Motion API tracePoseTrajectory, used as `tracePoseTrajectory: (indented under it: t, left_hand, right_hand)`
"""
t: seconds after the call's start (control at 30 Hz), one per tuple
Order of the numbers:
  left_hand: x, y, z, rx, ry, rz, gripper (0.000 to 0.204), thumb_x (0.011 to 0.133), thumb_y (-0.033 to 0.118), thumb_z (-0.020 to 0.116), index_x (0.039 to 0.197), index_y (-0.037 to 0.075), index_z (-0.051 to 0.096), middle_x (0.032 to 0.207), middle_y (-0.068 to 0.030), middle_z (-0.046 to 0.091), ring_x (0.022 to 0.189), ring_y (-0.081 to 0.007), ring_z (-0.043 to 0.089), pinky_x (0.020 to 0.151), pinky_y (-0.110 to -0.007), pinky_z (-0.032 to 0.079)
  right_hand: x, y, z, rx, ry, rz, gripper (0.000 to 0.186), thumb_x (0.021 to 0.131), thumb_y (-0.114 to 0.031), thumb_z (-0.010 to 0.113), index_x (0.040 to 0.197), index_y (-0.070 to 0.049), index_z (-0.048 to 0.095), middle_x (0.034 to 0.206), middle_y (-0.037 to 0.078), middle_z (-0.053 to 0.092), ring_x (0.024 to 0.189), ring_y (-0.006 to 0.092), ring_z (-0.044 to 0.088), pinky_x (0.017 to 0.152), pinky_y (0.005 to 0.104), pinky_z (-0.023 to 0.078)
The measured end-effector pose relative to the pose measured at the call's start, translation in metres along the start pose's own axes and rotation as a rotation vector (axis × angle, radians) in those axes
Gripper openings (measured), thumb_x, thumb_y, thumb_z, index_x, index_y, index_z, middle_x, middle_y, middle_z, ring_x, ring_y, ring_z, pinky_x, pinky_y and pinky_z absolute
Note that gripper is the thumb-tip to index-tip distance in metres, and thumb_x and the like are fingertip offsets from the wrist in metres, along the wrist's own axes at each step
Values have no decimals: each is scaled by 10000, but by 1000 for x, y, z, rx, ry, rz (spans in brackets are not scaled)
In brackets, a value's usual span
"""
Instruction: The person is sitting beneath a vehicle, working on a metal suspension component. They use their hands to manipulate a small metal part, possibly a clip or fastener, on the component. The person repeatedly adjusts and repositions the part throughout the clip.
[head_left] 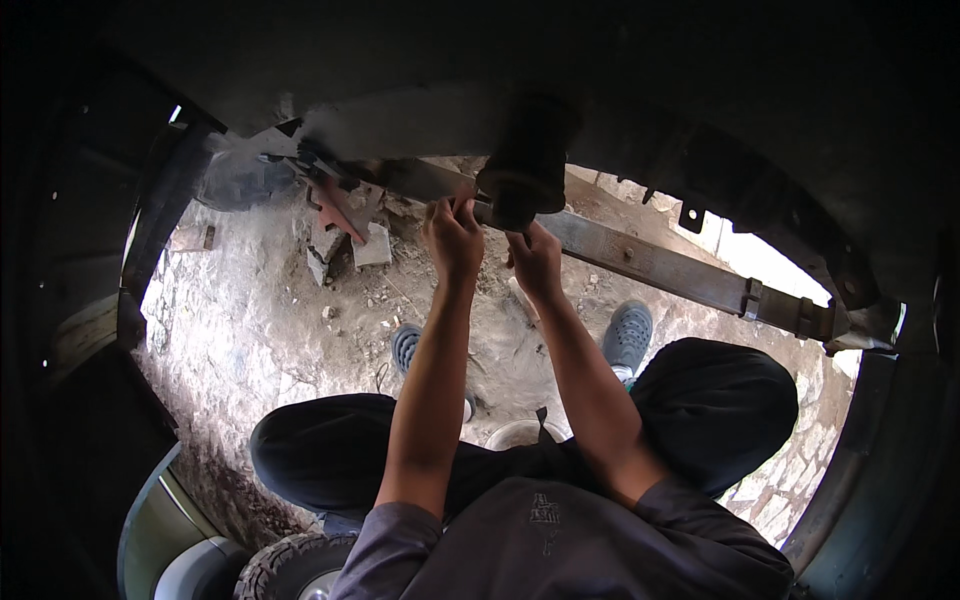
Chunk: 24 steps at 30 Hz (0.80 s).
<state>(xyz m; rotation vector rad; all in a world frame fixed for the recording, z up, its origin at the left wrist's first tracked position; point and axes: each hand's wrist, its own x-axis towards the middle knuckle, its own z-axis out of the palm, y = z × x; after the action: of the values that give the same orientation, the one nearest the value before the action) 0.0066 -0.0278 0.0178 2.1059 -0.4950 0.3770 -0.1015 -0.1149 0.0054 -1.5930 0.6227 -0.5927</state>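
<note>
My left hand is raised to the long metal bar, just left of a dark cylindrical part that hangs from above. Its fingers are curled closed, and what they hold is too small or hidden to name. Close by, my right hand reaches up beneath the lower end of that cylinder. Those fingers are bent closed too, partly lost in shadow, so their contents cannot be made out. The long flat metal bar, looking like a vehicle's leaf spring, runs behind both hands and slopes down to the right.
Dark vehicle bodywork closes in overhead. A red metal piece and a pale broken block are on the left. A bracket clasps the bar at right. A tyre stands at lower left, above dirt ground.
</note>
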Motion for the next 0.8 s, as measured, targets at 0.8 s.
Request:
tracePoseTrajectory:
  t: [0.8]
  left_hand:
    - [-15, 4, -15, 16, -25, -109, 173, 909, 151, 744, 951, -15, 721, 945, -200, 687, 902, -415, 668, 817, -511, 518]
  right_hand:
    - [0, 1, 2, 53, 5, -27, 231, 1039, -224, 655, 1005, -9, 732, 676, 51, 654, 513, 105, 628, 497, 283, 475]
